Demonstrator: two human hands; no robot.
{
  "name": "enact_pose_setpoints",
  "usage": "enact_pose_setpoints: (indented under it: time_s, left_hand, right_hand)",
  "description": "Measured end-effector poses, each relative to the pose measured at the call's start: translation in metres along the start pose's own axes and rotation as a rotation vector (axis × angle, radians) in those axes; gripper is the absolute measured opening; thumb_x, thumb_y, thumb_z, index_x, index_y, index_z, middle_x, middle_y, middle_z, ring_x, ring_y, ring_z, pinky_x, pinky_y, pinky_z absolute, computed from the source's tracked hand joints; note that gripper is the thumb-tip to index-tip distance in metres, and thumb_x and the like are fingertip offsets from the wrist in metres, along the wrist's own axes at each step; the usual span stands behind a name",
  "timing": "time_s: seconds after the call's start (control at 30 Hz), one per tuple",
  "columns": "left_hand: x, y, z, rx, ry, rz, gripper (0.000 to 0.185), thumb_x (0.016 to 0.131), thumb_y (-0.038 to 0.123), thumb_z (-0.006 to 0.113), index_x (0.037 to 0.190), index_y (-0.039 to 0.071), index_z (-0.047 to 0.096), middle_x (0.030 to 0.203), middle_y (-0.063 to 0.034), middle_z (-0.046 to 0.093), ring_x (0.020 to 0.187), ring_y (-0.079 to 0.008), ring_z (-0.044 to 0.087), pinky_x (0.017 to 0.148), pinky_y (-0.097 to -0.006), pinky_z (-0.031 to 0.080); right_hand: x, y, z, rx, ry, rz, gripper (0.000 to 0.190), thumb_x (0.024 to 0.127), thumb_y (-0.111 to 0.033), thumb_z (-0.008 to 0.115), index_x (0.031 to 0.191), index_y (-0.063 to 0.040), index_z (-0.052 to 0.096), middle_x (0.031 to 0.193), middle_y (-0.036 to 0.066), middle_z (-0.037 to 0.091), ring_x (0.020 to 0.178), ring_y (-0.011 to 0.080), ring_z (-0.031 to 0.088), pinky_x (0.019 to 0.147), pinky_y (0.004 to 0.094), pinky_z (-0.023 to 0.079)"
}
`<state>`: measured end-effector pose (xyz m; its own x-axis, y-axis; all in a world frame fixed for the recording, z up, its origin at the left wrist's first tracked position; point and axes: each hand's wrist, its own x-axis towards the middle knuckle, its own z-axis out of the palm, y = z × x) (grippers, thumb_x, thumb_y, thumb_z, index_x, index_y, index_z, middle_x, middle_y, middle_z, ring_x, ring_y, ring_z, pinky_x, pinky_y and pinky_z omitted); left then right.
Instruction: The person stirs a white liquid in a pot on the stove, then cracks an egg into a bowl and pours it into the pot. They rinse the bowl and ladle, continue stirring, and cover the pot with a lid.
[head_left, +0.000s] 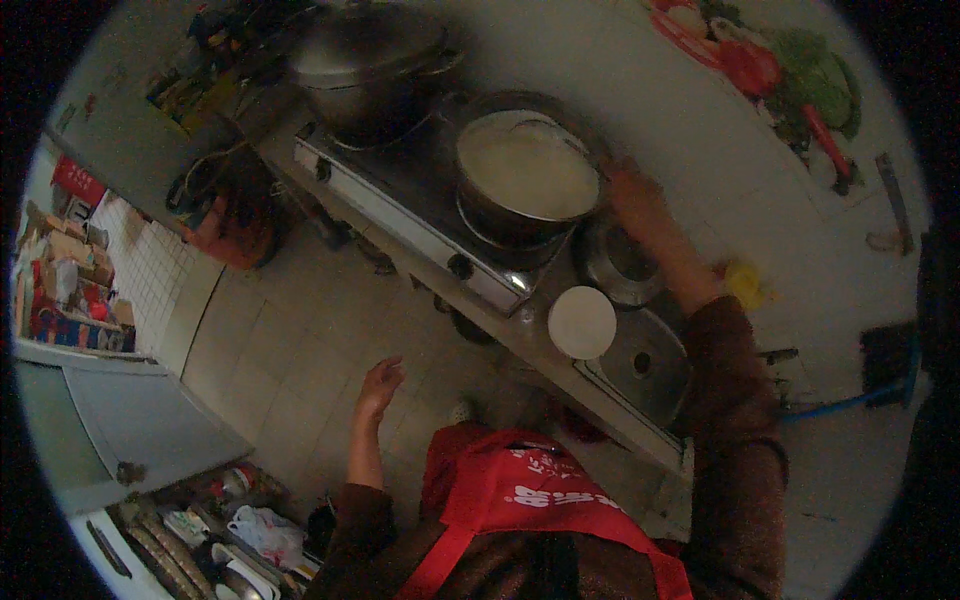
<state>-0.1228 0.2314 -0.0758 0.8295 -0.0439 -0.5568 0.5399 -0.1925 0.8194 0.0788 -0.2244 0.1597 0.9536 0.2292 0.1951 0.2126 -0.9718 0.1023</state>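
Note:
A metal pot filled with a pale, cloudy liquid stands on the gas stove. My right hand is at the right side of the pot, against or just beside its rim. Dim light hides whether the fingers grip a handle there. A thin curved piece shows at the far inner edge of the pot. My left hand hangs over the tiled floor with nothing in it, its fingers loosely apart.
Behind the pot on the left stands a larger lidded pot. Near me are a metal bowl, a round white lid or plate and a sink. Vegetables lie at the far right. An open drawer is lower left.

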Motion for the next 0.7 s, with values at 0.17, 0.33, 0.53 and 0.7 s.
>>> enact_pose_setpoints:
  time_s: [0.17, 0.33, 0.53, 0.7]
  left_hand:
    - [0.006, -0.013, -0.002, -0.061, -0.022, 0.045, 0.047, 0.085, 0.023, 0.067, 0.128, 0.007, 0.056, 0.108, -0.0128, 0.063, 0.101, -0.0206, 0.058, 0.089, -0.0350, 0.045]
    - [0.009, -0.008, -0.002, -0.034, -0.037, 0.048, 0.046, 0.085, 0.024, 0.067, 0.127, 0.007, 0.057, 0.107, -0.0121, 0.064, 0.100, -0.0203, 0.059, 0.088, -0.0338, 0.046]
    - [0.006, 0.011, 0.003, 0.002, -0.017, 0.025, 0.044, 0.085, 0.022, 0.067, 0.126, 0.006, 0.057, 0.107, -0.0116, 0.064, 0.100, -0.0203, 0.059, 0.088, -0.0333, 0.046]
    - [-0.002, 0.007, 0.001, 0.016, -0.011, 0.027, 0.046, 0.085, 0.022, 0.067, 0.127, 0.007, 0.057, 0.108, -0.0114, 0.064, 0.099, -0.0201, 0.058, 0.086, -0.0329, 0.046]
  right_hand:
    - [0.005, 0.044, -0.033, 0.168, -0.173, -0.065, 0.031, 0.082, -0.018, 0.061, 0.110, -0.005, 0.063, 0.090, 0.018, 0.065, 0.081, 0.0342, 0.063, 0.075, 0.0411, 0.050]
    - [0.004, 0.041, -0.086, 0.422, -0.473, -0.007, 0.032, 0.081, -0.015, 0.060, 0.112, -0.006, 0.066, 0.074, 0.008, 0.065, 0.061, 0.0150, 0.057, 0.054, 0.0310, 0.046]
    - [-0.005, 0.034, -0.077, 0.847, -0.713, 0.294, 0.038, 0.085, -0.015, 0.056, 0.122, -0.010, 0.062, 0.072, 0.000, 0.060, 0.052, 0.0060, 0.047, 0.042, 0.0240, 0.037]
    - [-0.007, 0.019, -0.035, 0.613, -0.335, -0.439, 0.040, 0.087, -0.019, 0.057, 0.127, -0.010, 0.058, 0.079, 0.000, 0.061, 0.055, 0.0074, 0.048, 0.047, 0.0233, 0.040]
